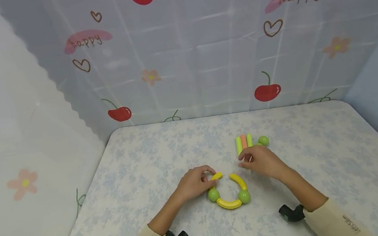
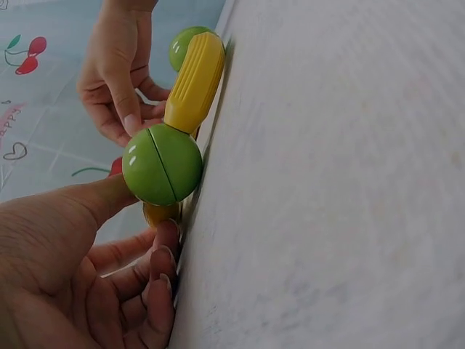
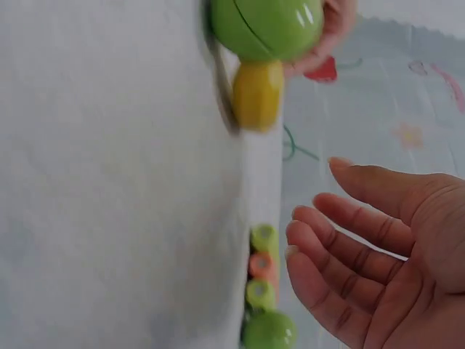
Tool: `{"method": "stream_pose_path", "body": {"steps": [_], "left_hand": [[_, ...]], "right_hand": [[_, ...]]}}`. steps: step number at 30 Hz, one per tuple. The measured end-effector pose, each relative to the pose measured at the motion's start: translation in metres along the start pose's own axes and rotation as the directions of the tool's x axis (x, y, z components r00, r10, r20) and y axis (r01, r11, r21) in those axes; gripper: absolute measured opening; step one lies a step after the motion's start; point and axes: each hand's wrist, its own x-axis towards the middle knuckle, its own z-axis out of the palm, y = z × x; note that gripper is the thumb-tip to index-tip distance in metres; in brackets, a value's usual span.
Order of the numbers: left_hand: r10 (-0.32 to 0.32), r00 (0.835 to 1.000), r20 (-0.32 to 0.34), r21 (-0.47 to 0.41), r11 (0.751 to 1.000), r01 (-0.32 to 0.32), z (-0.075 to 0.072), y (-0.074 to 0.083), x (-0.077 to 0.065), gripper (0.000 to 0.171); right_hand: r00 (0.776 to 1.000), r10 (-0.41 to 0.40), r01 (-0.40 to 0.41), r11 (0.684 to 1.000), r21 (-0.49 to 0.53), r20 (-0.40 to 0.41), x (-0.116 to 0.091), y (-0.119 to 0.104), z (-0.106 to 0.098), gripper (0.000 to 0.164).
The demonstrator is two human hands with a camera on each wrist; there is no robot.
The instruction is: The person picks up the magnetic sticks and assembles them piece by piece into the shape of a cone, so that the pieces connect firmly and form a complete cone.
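Observation:
On the table lies an open ring of curved yellow rods joined by green balls. My left hand (image 1: 192, 183) pinches the upper-left yellow rod (image 1: 218, 175), beside the left green ball (image 1: 213, 195). A second yellow rod (image 1: 229, 204) forms the bottom of the ring. From the right green ball (image 1: 244, 196) a third yellow rod (image 1: 238, 182) curves up, its far end apart from the held one. Up and to the right of the ring, my right hand (image 1: 263, 161) holds nothing; its fingers are loosely bent, as the right wrist view shows (image 3: 363, 254).
Just beyond my right hand lie two light green sticks (image 1: 239, 144) with an orange stick (image 1: 244, 141) between them. Beside them is a loose green ball (image 1: 263, 141); another green piece is partly hidden by the hand. A printed curtain (image 1: 195, 63) hangs behind the table (image 1: 143, 158).

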Motion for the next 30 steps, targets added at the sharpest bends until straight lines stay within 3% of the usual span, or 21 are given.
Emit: {"method": "stream_pose_path", "body": {"steps": [5, 11, 15, 23, 30], "left_hand": [[0.005, 1.000, -0.006, 0.016, 1.000, -0.005, -0.001, -0.001, 0.001, 0.027], [0.008, 1.000, 0.005, -0.006, 1.000, -0.008, -0.002, -0.005, 0.000, 0.027], [0.015, 1.000, 0.007, -0.020, 1.000, -0.015, -0.001, -0.005, -0.001, 0.027], [-0.001, 1.000, 0.007, -0.019, 1.000, 0.001, 0.001, -0.004, -0.001, 0.026], [-0.006, 1.000, -0.001, -0.012, 1.000, 0.006, 0.002, -0.003, -0.001, 0.026]], "right_hand": [[0.995, -0.001, -0.001, 1.000, -0.021, -0.095, 0.001, 0.016, -0.023, 0.018], [0.987, 0.067, -0.075, 0.996, -0.053, -0.143, 0.002, 0.035, -0.038, 0.029], [0.987, 0.104, -0.114, 0.991, -0.071, -0.125, 0.003, 0.046, -0.038, 0.036], [0.992, 0.099, -0.108, 0.986, -0.130, -0.074, 0.005, 0.058, -0.026, 0.046], [0.991, 0.104, -0.117, 0.981, -0.153, -0.087, 0.004, 0.057, -0.026, 0.033]]}}
